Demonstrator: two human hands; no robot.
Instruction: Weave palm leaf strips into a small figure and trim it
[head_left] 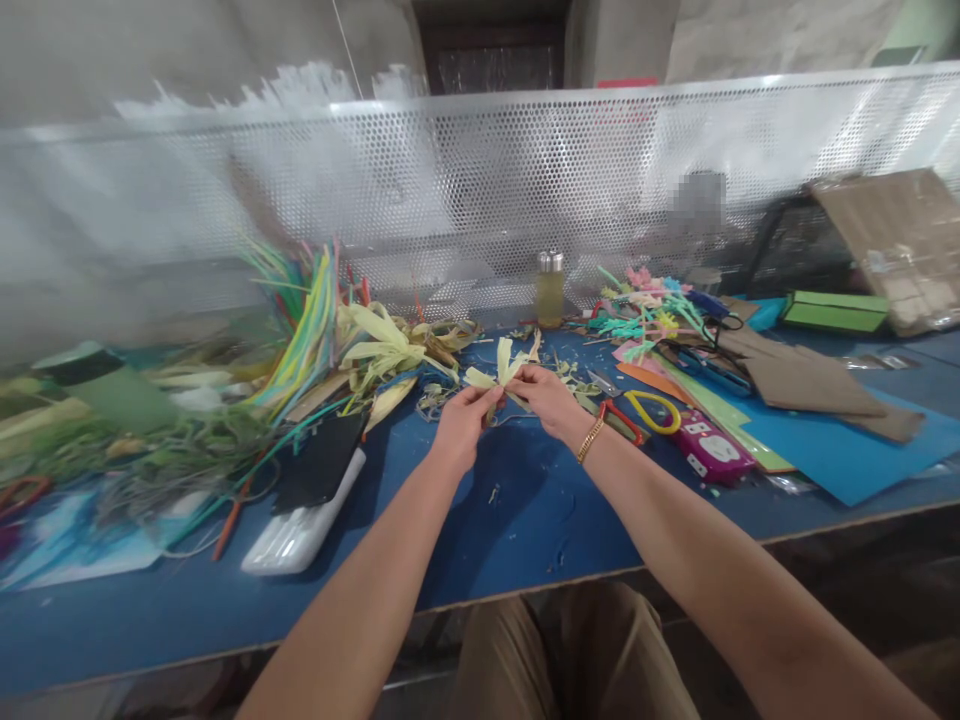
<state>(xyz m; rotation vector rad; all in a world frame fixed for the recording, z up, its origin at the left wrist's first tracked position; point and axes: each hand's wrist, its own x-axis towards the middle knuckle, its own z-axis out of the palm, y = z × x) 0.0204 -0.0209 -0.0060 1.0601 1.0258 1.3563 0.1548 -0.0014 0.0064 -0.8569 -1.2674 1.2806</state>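
Both my hands meet over the middle of the blue table (510, 520). My left hand (463, 418) is closed, its fingers pinching the base of a small bundle of pale yellow-green leaf strips (504, 368). My right hand (546, 396), with a gold bracelet at the wrist, is closed on the same bundle from the right. The strips fan upward and outward between the two hands. Small leaf scraps lie on the table just under and behind the hands.
A heap of leaves and coloured strips (300, 340) lies left. A black phone on a white case (315, 490) sits front left. A small jar (550, 290) stands at the perforated screen. Scissors (651, 412), a pink box (712, 452), coloured paper and cardboard (810, 385) lie right.
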